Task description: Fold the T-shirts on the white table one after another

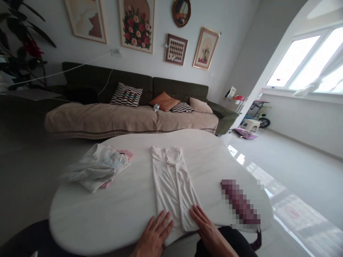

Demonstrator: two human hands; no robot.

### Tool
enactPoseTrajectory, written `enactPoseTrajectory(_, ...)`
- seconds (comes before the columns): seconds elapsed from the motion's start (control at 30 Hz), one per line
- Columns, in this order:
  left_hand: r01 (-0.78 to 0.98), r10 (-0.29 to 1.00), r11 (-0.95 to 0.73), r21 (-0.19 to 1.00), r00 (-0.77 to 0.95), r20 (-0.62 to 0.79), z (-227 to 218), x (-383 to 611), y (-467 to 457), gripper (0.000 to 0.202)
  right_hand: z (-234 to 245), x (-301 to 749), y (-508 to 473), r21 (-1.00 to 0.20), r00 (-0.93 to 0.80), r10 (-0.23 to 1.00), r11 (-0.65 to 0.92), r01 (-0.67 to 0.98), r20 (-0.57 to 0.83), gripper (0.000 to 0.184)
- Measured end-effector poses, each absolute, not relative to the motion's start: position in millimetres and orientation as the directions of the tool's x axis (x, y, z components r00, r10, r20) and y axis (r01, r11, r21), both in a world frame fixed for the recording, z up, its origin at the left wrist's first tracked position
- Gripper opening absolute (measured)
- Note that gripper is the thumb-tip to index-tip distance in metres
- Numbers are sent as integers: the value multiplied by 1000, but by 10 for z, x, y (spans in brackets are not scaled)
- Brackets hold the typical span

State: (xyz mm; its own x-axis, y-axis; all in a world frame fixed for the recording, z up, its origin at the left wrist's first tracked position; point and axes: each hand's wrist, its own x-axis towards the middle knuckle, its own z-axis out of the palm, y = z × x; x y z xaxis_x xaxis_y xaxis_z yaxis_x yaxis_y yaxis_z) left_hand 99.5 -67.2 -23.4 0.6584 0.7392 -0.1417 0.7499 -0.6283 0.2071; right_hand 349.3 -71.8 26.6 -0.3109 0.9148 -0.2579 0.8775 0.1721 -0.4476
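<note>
A white garment (167,182), folded lengthwise into a long strip, lies flat on the white table; its exact kind I cannot tell. My left hand (155,233) rests flat on its near left edge, fingers stretched out. On the near right edge lies my right hand (202,223), its fingers extended and pressed flat to the cloth. Neither hand grips anything. To the left is a loose heap of clothes (99,167), white and grey with some pink beneath. A blurred dark red object (239,203) with a strap sits to the right.
The oval white table (120,217) has a rounded edge close to my knees. Behind it stands a dark green sofa (177,87) with a beige cover (128,119) and several cushions. A white stool (250,125) is on the floor at the right, near the window.
</note>
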Motion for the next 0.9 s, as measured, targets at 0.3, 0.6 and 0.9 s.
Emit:
enactPoseTrajectory(0.3,663,676,-710,237,736,-34,-87,921,-556,84,483,3424,-729,-465,-320,913,175,868,-252,60)
enactPoseTrajectory(0.6,596,611,-730,333,789,-71,221,667,-403,77,396,3491,-767,-451,-319,938,229,863,-133,53)
enactPoseTrajectory(0.9,646,639,-690,326,756,-144,259,596,-484,86,265,3359,-883,-253,-331,921,277,927,-205,75)
